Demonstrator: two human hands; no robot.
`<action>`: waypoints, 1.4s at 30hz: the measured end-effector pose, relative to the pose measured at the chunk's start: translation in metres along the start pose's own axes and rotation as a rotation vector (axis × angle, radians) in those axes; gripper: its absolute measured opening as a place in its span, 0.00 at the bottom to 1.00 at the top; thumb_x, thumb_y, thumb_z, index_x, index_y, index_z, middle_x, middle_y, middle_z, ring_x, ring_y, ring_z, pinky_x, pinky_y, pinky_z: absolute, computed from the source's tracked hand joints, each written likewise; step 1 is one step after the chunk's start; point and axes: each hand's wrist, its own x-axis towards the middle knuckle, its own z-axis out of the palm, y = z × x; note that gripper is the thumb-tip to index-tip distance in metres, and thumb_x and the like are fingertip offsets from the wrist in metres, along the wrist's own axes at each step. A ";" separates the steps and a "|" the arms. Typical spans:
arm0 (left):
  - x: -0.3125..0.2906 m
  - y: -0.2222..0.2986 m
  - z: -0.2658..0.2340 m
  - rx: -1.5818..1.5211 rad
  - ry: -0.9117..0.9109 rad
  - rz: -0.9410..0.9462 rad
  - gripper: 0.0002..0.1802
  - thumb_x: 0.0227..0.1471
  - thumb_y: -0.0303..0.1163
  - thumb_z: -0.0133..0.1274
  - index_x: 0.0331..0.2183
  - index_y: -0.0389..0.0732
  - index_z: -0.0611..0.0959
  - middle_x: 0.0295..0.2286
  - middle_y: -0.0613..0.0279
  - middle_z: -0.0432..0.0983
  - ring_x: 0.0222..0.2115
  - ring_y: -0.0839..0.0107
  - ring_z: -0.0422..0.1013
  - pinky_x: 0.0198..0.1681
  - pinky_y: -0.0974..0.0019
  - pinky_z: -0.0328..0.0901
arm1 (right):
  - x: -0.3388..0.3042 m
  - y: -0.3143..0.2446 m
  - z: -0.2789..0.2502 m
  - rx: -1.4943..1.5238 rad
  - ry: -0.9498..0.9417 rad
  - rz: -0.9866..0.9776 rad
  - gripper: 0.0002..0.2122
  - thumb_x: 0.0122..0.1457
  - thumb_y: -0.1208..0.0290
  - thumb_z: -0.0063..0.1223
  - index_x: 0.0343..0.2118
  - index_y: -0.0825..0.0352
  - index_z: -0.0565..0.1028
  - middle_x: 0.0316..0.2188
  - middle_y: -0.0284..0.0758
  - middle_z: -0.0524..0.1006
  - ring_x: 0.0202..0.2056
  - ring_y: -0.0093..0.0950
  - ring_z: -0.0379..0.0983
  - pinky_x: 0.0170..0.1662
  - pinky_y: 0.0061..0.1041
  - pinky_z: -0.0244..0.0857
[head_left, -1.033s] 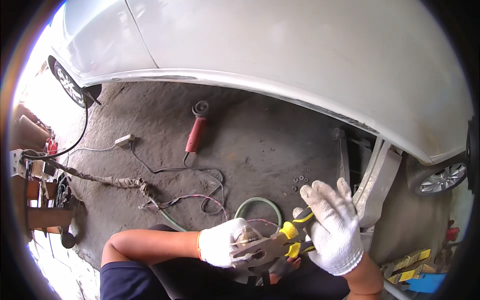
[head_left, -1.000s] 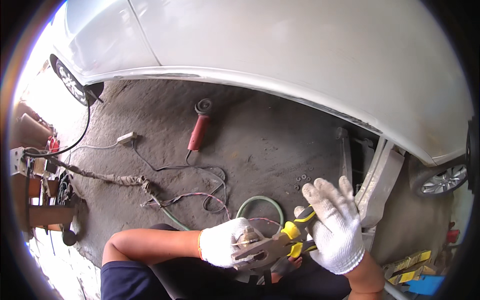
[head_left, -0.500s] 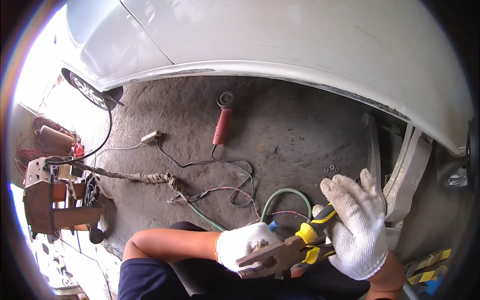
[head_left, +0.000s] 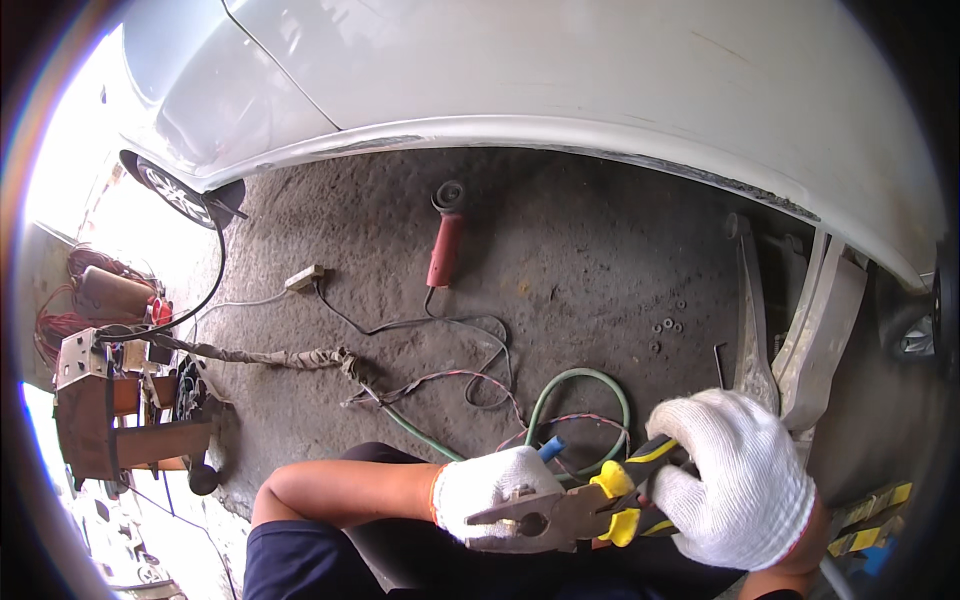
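Observation:
My left hand [head_left: 495,488], in a white knit glove, is closed low in the middle. A blue cylindrical end [head_left: 551,448] sticks out beside it; the rest of what it grips is hidden. Across the front of that glove lie the steel jaws of large pliers [head_left: 560,518], with a small metal piece by the jaw opening. Their black and yellow handles run to my right hand [head_left: 728,480], also gloved in white, whose fingers curl round them. Near the hands, a green hose [head_left: 577,374] loops on the floor.
A red angle grinder [head_left: 446,250] lies on the concrete with its cord. Beyond it runs the silver car's sill [head_left: 500,128]. Several small metal rings [head_left: 668,325] and a hex key [head_left: 719,366] lie by a metal lift arm [head_left: 815,340]. At left stands a wheeled machine [head_left: 95,410].
My right hand's outstretched fingers have curled down round the pliers' handles. The pliers' jaws now face up more squarely, and the hex key has come into view.

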 end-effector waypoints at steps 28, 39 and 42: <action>0.027 0.062 -0.018 0.021 0.696 -0.141 0.08 0.53 0.29 0.56 0.37 0.39 0.82 0.25 0.68 0.74 0.22 0.77 0.69 0.25 0.70 0.64 | 0.031 0.005 0.036 0.280 -0.038 0.214 0.08 0.52 0.69 0.59 0.27 0.70 0.80 0.21 0.42 0.75 0.25 0.40 0.77 0.31 0.35 0.72; 0.024 0.040 -0.019 0.762 0.549 0.325 0.12 0.48 0.31 0.58 0.37 0.40 0.82 0.30 0.60 0.77 0.28 0.63 0.73 0.30 0.63 0.66 | -0.050 0.190 0.134 -0.323 -0.686 0.987 0.19 0.52 0.57 0.54 0.39 0.67 0.82 0.38 0.48 0.81 0.42 0.44 0.78 0.49 0.37 0.72; 0.021 0.045 -0.014 0.098 0.546 -0.022 0.13 0.52 0.31 0.58 0.40 0.39 0.81 0.33 0.64 0.77 0.32 0.70 0.73 0.35 0.64 0.67 | -0.047 0.155 0.147 -0.350 -0.194 0.623 0.27 0.51 0.51 0.58 0.50 0.64 0.77 0.50 0.46 0.76 0.50 0.41 0.75 0.54 0.36 0.69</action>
